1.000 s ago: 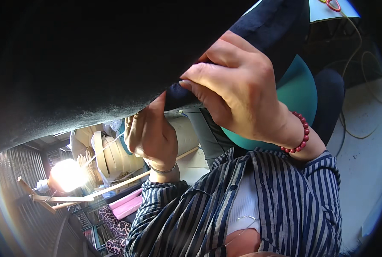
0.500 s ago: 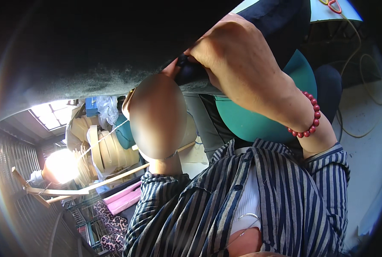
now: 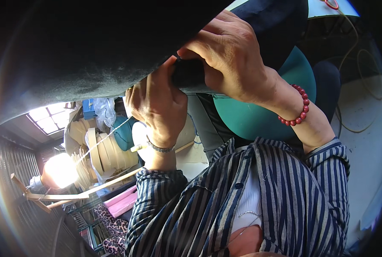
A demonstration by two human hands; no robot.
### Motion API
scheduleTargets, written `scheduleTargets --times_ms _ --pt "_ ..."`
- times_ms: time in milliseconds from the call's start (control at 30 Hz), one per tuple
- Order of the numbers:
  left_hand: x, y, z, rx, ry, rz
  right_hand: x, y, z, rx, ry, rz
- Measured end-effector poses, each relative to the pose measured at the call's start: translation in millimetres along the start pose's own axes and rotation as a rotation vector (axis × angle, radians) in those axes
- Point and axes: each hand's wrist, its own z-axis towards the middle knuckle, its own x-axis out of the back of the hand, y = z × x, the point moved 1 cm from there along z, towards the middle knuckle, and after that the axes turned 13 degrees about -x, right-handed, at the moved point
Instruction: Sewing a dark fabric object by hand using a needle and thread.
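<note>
Now the left hand (image 3: pixel 159 105) has dropped below the dark fabric (image 3: pixel 92 47), fingers curled on its edge; the right hand (image 3: pixel 229 55) stays clamped on that edge beside it.

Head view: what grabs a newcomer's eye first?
Two hands meet at centre top: left hand and right hand, with a red bead bracelet, pinch dark fabric that fills the upper left. Below, a striped shirt; a bright lamp glares at lower left.
</note>
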Motion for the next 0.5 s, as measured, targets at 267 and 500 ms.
scheduleTargets --times_ms 267,500 --pt "4 -10 1 0.049 0.050 -0.268 4 2 1 0.114 0.055 -0.029" --pt "4 -18 1 -0.029 0.045 -0.456 17 0 1 0.104 -0.012 -0.034"
